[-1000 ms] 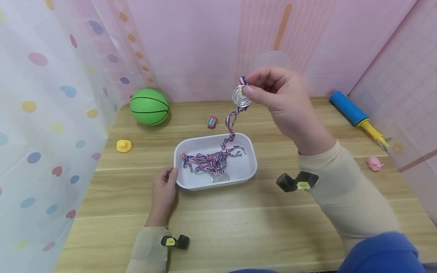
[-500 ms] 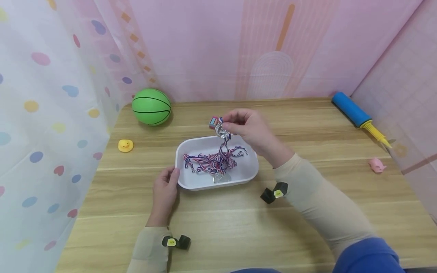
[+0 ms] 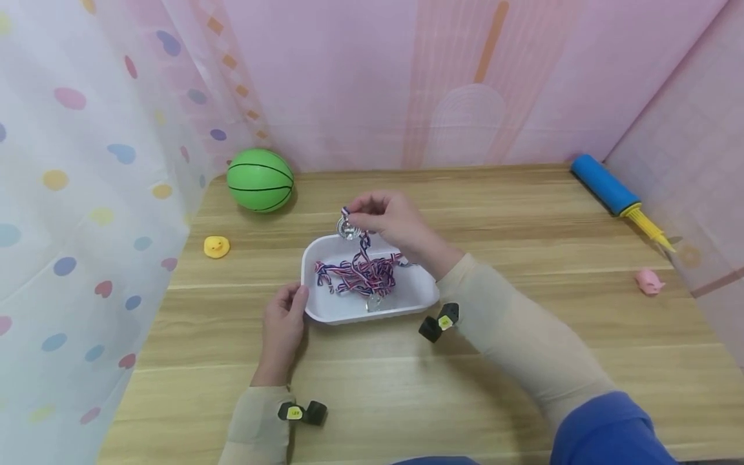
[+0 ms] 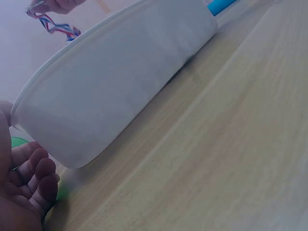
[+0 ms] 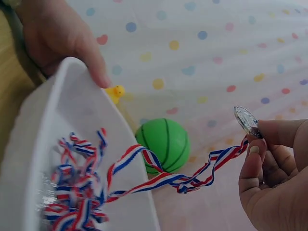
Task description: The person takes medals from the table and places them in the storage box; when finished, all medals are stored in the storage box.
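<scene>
My right hand [image 3: 391, 223] pinches a silver medal [image 3: 346, 229] between thumb and fingers, above the far rim of a white plastic tray [image 3: 417, 289]. In the right wrist view, its red, white and blue ribbon [image 5: 159, 180] hangs slack and twisted from the medal [image 5: 245, 119] down into the tray. A tangle of similar striped ribbons [image 3: 372, 276] lies inside, with a silver medal [image 3: 373, 303] by the near wall. My left hand [image 3: 283, 326] grips the tray's left end, thumb on the rim and fingers curled outside against the wall.
A green ball [image 3: 260, 181] and a yellow rubber duck [image 3: 216, 247] sit at the left on the wooden table [image 3: 372, 387]. A blue and yellow hand pump [image 3: 607, 185] and a pink toy pig [image 3: 649, 282] lie at the right. Curtains stand behind and to the left.
My right hand has come down and left with the medal, from high at the right to just over the tray's far rim. It now covers the small pink and blue item behind. The left hand stays put.
</scene>
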`<action>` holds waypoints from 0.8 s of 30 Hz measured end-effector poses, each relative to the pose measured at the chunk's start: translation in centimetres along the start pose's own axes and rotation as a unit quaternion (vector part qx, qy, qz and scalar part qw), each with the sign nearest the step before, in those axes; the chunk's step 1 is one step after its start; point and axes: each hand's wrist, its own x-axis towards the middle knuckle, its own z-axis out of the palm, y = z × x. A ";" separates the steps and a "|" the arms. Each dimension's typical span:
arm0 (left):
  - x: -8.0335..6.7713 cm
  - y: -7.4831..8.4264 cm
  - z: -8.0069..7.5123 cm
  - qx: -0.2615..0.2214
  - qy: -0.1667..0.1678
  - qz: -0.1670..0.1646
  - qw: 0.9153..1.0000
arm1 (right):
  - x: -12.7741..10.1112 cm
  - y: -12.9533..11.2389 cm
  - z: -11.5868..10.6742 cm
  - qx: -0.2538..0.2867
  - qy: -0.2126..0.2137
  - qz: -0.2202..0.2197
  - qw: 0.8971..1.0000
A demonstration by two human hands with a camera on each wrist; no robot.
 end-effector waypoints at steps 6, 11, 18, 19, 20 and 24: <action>0.0 0.0 0.1 0.011 -0.002 -0.007 1.000 | 0.2 -3.6 -2.7 0.052 0.033 -0.044 0.997; 0.1 0.0 -0.2 0.011 -0.003 -0.008 1.000 | -0.9 -6.3 -5.5 0.097 0.053 -0.094 0.989; 0.1 -0.1 -0.7 0.009 0.007 -0.007 1.000 | -1.0 -6.6 -7.0 0.127 0.068 -0.102 0.984; 0.1 -0.2 -0.7 0.008 0.008 -0.007 1.000 | -0.9 -6.2 -6.9 0.124 0.064 -0.096 0.986; 0.1 -0.3 -0.7 0.008 0.010 -0.006 1.000 | -0.7 -5.8 -6.8 0.120 0.061 -0.089 0.987; 0.1 -0.5 -0.6 0.007 0.008 -0.010 1.000 | -0.1 -3.8 -6.0 0.090 0.057 -0.058 0.993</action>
